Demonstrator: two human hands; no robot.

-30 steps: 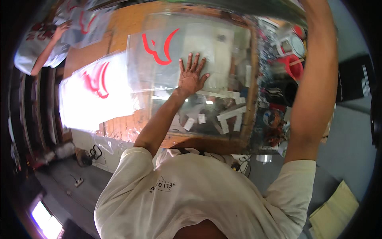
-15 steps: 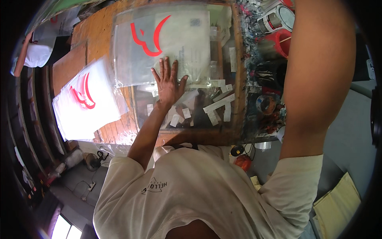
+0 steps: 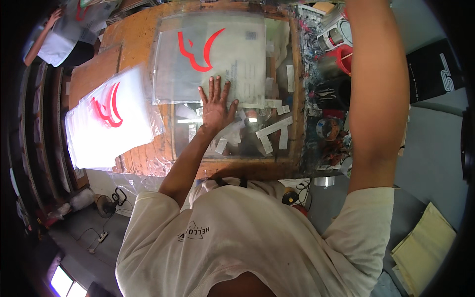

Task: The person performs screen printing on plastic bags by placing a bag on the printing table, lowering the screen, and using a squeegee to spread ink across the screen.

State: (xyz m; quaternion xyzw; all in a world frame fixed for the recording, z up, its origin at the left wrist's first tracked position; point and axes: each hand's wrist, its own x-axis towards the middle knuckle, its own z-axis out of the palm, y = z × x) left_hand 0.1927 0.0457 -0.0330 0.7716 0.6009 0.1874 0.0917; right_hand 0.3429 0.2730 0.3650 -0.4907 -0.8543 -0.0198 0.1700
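My left hand (image 3: 216,106) lies flat, fingers stretched out, on the near part of a clear plastic bag (image 3: 166,74). The bag has a red curved print and small grey markings. It rests over a glass panel (image 3: 237,148) set in the wooden table, with pieces of white tape on it. My right forearm (image 3: 378,99) reaches up past the top edge on the right, and the hand itself is out of sight. Left of the bag lies a stack of plastic bags (image 3: 99,143) with the same red print, brightly lit.
Paint-stained cans (image 3: 334,37), a red tub (image 3: 341,59) and a tape roll (image 3: 327,128) crowd the table's right side. Shelving (image 3: 37,143) runs along the left. At the upper left, another person's arm (image 3: 37,44) shows. A fan (image 3: 105,205) and cables stand below the table.
My right arm has shifted left in the picture. The bag and my left hand appear slightly further right as the view moves; the hand stays flat on the bag.
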